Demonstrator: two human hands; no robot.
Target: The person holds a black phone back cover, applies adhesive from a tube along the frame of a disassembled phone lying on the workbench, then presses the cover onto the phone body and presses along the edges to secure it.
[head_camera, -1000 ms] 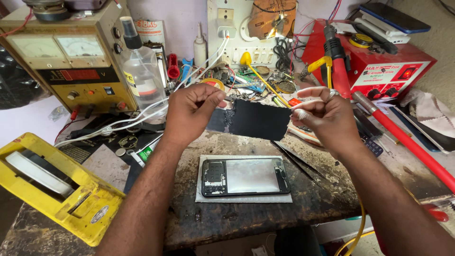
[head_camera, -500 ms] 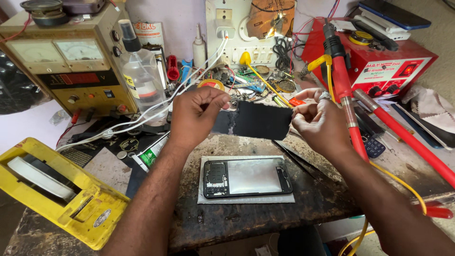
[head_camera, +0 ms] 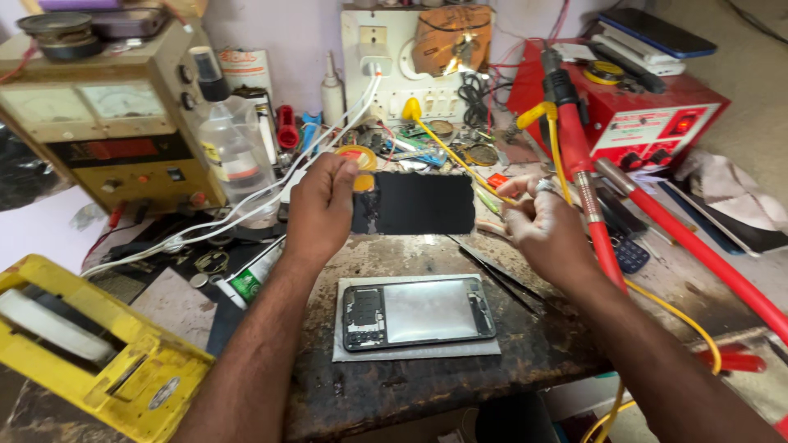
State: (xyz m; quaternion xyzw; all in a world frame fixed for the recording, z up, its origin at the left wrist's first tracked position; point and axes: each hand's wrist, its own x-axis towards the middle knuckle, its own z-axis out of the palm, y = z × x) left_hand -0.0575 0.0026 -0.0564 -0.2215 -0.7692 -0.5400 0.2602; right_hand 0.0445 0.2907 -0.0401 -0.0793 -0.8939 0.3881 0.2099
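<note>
Pinching the black screen panel [head_camera: 414, 203] at its short edges, the left hand [head_camera: 320, 209] and right hand [head_camera: 546, 226] are holding it flat above the desk [head_camera: 427, 381], each grip closed on an end. Keeping fingertips on the edges and the pull even would be sparing the thin, glossy, brittle-looking sheet. Below, the opened phone frame [head_camera: 419, 312] is lying on a grey mat [head_camera: 353, 353], metal plate and circuit parts exposed; the desk's dark surface is looking rough and stained.

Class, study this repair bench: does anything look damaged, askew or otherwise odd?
Yes. The phone on the grey mat lies opened, its insides bare. The left hand and right hand hold its black panel above it. The bench top is stained and scarred.
</note>
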